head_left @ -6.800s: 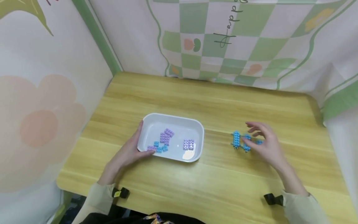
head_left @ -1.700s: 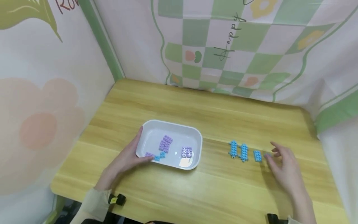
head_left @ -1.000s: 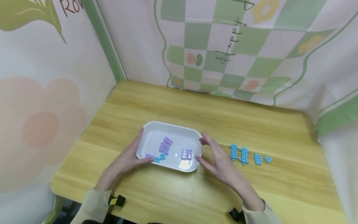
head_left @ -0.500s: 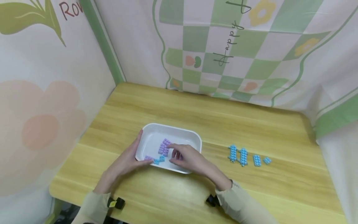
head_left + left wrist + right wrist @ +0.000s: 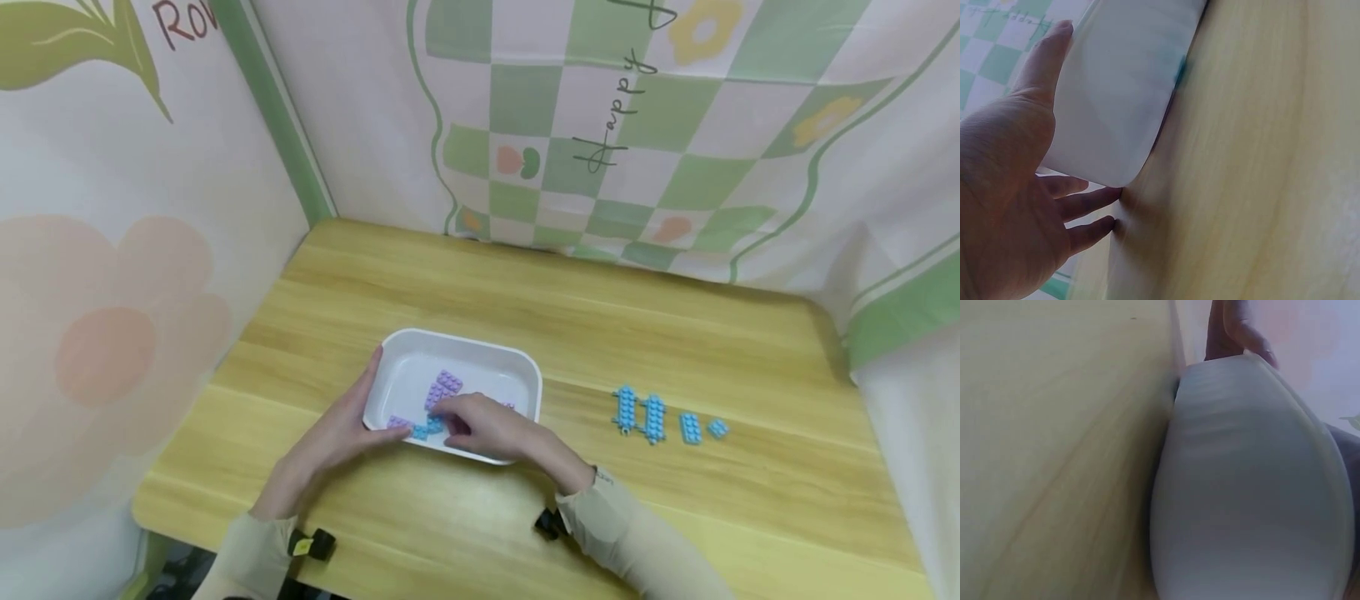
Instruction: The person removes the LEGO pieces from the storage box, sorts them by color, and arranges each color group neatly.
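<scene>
The white tray [image 5: 487, 367] sits left of the middle of the wooden table [image 5: 750, 517]. The left hand [image 5: 341, 425] grips the tray's left end, its thumb laid over the near rim and its fingers around the end wall; the left wrist view shows the lower fingers spread beside the tray's base. The right hand [image 5: 491, 427] reaches in over the near side, fingers bent down at the blue bricks [image 5: 420, 432]; whether they pinch one cannot be told, and the tray wall hides them from the right wrist view. Just beyond those fingertips lie purple bricks [image 5: 441, 392], with a lone purple brick [image 5: 399, 422] near the left thumb. To the tray's right, well apart from it, two pegged blue pieces [image 5: 640, 414], a blue plate [image 5: 690, 427] and a small blue brick [image 5: 717, 428] stand in a row.
</scene>
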A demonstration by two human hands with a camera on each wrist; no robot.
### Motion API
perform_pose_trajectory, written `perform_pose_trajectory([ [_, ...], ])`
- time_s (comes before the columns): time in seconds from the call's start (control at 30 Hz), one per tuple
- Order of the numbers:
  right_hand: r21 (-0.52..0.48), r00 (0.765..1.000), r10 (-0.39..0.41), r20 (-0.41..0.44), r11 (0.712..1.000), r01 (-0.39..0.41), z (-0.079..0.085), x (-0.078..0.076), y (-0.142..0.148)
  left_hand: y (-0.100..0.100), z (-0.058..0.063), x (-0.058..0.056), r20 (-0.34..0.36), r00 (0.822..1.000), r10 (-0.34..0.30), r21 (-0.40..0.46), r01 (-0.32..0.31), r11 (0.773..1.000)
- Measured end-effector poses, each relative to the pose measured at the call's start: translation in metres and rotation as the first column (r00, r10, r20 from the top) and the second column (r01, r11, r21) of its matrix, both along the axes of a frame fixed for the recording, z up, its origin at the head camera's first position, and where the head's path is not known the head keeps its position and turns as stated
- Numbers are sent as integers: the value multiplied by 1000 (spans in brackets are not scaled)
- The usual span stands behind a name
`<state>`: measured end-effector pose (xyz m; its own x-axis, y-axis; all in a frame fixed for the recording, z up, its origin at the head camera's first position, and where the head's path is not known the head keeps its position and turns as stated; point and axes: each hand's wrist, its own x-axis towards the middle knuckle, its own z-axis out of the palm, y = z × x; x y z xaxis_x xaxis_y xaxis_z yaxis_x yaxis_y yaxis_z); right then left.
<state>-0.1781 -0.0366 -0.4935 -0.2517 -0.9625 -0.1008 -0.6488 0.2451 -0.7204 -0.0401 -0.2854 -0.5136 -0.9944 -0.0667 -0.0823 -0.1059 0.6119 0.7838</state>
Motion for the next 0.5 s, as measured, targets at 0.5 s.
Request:
perform_pose_trajectory([
  [0.5, -4, 999, -4, -45, 1000, 4, -6, -2, -6, 1, 2, -1, -9, 1000, -4, 8, 4, 1000],
])
